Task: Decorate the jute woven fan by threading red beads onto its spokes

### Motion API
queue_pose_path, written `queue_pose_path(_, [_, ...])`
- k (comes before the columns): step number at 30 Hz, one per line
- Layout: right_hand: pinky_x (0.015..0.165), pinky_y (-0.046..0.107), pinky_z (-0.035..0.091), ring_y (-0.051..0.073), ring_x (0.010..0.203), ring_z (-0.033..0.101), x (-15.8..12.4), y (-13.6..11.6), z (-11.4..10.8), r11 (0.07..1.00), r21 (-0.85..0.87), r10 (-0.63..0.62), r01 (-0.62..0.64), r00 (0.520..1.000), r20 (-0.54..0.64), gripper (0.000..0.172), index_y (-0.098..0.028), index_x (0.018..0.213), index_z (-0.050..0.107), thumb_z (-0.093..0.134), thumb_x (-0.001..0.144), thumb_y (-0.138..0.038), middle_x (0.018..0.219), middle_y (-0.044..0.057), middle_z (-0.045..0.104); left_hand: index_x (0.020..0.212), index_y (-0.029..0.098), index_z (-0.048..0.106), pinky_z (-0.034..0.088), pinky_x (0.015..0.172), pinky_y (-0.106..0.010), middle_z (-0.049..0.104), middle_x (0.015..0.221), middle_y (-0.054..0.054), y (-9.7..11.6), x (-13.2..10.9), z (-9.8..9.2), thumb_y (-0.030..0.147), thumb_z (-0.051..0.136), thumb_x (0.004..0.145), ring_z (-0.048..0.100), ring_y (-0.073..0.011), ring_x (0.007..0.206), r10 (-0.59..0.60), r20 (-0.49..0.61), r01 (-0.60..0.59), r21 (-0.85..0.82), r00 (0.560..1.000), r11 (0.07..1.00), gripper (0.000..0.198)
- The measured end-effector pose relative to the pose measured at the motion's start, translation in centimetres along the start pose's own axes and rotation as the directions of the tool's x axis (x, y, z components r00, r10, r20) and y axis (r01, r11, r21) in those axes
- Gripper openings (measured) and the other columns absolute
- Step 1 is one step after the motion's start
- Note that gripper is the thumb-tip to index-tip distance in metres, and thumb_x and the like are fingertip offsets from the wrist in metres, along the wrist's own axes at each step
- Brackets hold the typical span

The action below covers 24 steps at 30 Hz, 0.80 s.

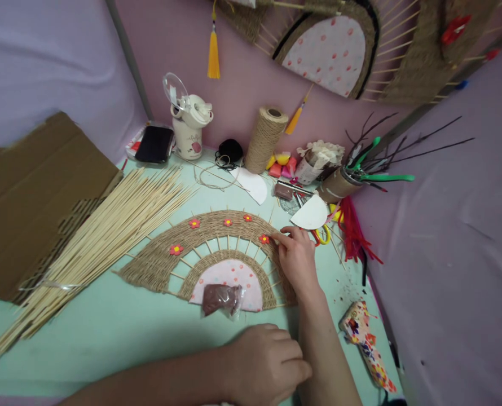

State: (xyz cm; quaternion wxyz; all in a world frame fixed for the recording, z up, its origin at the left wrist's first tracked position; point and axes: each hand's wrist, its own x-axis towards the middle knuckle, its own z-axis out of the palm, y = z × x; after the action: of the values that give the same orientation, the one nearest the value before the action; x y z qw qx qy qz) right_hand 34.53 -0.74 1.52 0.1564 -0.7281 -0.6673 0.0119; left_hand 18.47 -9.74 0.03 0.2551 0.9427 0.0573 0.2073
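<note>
A woven twine fan (149, 262) on thin wooden ribs lies on the table, with several small red flowers (194, 224) with yellow centres on its band. My right hand (298, 256) reaches over the fan's right side. Its index finger stretches to the red flower (264, 239) nearest it and appears to touch it; nothing is held. Closer to me, my left hand (272, 361) is closed beside my right forearm, fingers curled and their inside hidden. A clear packet of brown material (221, 299) rests on the fan's spotted fabric centre (234, 273).
Left stand a bundle of thin sticks (115, 225) and brown cardboard (35, 197). Behind are a white pot (189, 129), a twine spool (265, 138) and a tool holder (339, 183). Yellow-handled scissors (325, 234) and a floral-patterned glue gun (363, 338) lie right.
</note>
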Motion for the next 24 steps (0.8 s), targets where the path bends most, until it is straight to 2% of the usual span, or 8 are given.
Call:
queue_pose_path(6, [0.078, 0.035, 0.032, 0.022, 0.1, 0.047, 0.04, 0.08, 0.85, 0.999, 0.026, -0.029, 0.029, 0.999, 0.031, 0.039, -0.03, 0.103, 0.074, 0.047, 0.088, -0.007, 0.111, 0.006, 0.062, 0.099, 0.019, 0.052, 0.037, 0.062, -0.031, 0.06, 0.078, 0.001, 0.06, 0.04, -0.2, 0.026, 0.052, 0.09, 0.054, -0.0149, 0.071, -0.001, 0.033, 0.001, 0.008, 0.999, 1.0, 0.011])
queue_pose_path(12, [0.083, 0.037, 0.032, 0.023, 0.104, 0.048, 0.09, -0.19, 0.68, 0.999, 0.037, -0.014, 0.014, 1.0, 0.02, 0.039, -0.029, 0.108, 0.071, 0.044, 0.09, -0.008, 0.124, 0.008, 0.057, 0.099, 0.019, 0.053, 0.038, 0.063, -0.031, 0.061, 0.077, 0.001, 0.02, 0.15, -0.25, 0.025, 0.051, 0.091, 0.054, -0.0147, 0.072, -0.003, 0.039, 0.002, 0.018, 0.999, 1.0, 0.01])
queue_pose_path(17, [0.082, 0.037, 0.033, 0.024, 0.107, 0.047, 0.15, -0.61, 0.52, 1.0, 0.024, 0.002, -0.004, 0.997, 0.081, 0.04, -0.029, 0.106, 0.072, 0.044, 0.09, -0.007, 0.121, 0.007, 0.06, 0.099, 0.019, 0.053, 0.037, 0.063, -0.031, 0.061, 0.078, 0.0, -0.03, 0.09, -0.17, 0.025, 0.051, 0.091, 0.055, -0.0151, 0.072, 0.003, 0.023, -0.004, 0.028, 1.0, 1.0, 0.011])
queue_pose_path(24, [0.087, 0.038, 0.036, 0.024, 0.106, 0.048, 0.2, -0.73, 0.85, 0.997, 0.079, -0.016, 0.013, 0.999, 0.039, 0.04, -0.027, 0.105, 0.072, 0.043, 0.087, -0.007, 0.122, 0.008, 0.059, 0.099, 0.019, 0.055, 0.04, 0.065, -0.032, 0.061, 0.078, -0.001, -0.17, -0.03, -0.02, 0.022, 0.048, 0.09, 0.055, -0.0156, 0.071, -0.007, 0.014, 0.007, 0.055, 1.0, 0.998, 0.012])
